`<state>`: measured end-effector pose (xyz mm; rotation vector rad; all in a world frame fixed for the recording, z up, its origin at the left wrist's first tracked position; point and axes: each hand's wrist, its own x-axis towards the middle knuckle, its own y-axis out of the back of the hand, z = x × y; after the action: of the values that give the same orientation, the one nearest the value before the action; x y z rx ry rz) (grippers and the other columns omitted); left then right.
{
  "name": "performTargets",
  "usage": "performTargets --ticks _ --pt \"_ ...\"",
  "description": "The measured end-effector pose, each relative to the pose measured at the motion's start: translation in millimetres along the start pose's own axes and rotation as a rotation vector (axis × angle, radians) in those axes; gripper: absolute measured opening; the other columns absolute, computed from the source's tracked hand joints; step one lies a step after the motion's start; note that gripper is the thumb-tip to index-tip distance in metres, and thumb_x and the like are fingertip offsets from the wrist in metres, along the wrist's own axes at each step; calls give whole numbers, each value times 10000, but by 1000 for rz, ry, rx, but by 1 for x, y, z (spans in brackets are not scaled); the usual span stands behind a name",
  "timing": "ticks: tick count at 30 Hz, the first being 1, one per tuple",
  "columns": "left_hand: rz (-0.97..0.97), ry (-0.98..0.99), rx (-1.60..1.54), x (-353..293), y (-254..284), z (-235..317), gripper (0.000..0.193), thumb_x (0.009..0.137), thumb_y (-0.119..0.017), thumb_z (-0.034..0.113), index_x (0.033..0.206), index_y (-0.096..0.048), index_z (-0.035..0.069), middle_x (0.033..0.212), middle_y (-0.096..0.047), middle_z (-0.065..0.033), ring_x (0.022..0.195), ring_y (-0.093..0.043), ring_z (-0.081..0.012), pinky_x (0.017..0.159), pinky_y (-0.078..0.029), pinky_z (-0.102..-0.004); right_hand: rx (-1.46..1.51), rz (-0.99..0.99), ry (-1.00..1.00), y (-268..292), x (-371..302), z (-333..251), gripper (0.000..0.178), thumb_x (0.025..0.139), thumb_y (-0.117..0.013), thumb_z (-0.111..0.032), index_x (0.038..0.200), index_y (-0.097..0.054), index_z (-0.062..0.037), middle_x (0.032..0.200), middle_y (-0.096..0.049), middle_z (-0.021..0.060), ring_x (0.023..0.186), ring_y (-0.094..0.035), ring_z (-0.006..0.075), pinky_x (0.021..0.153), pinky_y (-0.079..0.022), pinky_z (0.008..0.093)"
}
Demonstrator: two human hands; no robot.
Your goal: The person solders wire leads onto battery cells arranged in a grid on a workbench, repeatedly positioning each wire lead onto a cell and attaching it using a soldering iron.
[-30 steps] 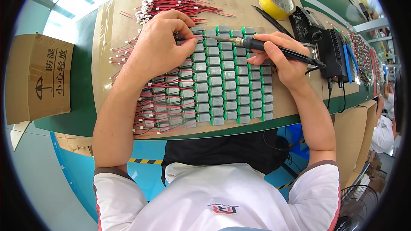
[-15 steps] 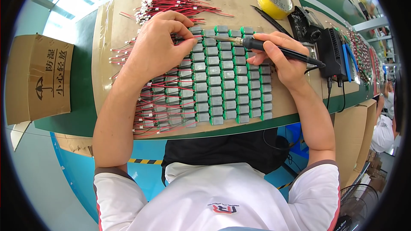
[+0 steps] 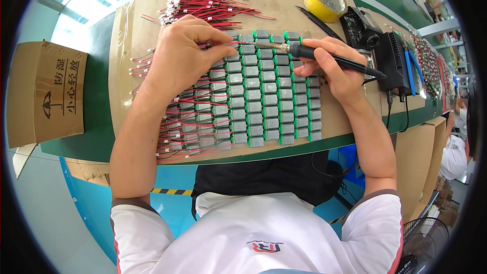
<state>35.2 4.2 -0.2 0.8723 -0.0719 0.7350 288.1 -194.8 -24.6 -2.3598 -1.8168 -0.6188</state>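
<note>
Rows of small grey battery cells (image 3: 270,88) with green circuit-board edges lie on the cardboard-covered bench. At the far rows, my left hand (image 3: 185,53) pinches a thin red wire (image 3: 235,42) between thumb and forefinger. My right hand (image 3: 339,68) grips a soldering iron (image 3: 317,54) by its black handle, pen-fashion. Its metal tip points left and meets the cells' green edge close to the pinched wire; exact contact is too small to tell. Red and black wires with white connectors (image 3: 175,122) trail from the left-hand columns, partly behind my left forearm.
A heap of red wire leads (image 3: 203,10) lies behind my left hand. Far right are a yellow tape roll (image 3: 324,2), an iron stand (image 3: 362,28), a black soldering station (image 3: 395,63) and blue-handled pliers (image 3: 410,73). A cardboard box (image 3: 45,91) stands left.
My left thumb and forefinger have shifted slightly right, toward the iron's tip, and the fingers are straighter. The soldering iron has barely moved.
</note>
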Motion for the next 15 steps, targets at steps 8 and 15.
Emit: performTargets --ticks 8,15 --pt "-77 -107 38 0 -2 -4 128 817 -888 46 857 -777 -5 919 -714 -57 955 -662 -216 882 -531 -360 -9 -46 23 2 2 0 302 1072 -573 -14 1274 -712 160 1013 -734 210 816 -790 258 778 -699 390" --pt "-64 -127 46 -1 -6 -4 105 789 -834 72 782 -745 16 939 -717 -93 1017 -668 -319 964 -536 -430 35 -2 36 -4 4 0 234 1010 -654 32 1190 -769 126 914 -776 178 773 -812 234 718 -656 303"
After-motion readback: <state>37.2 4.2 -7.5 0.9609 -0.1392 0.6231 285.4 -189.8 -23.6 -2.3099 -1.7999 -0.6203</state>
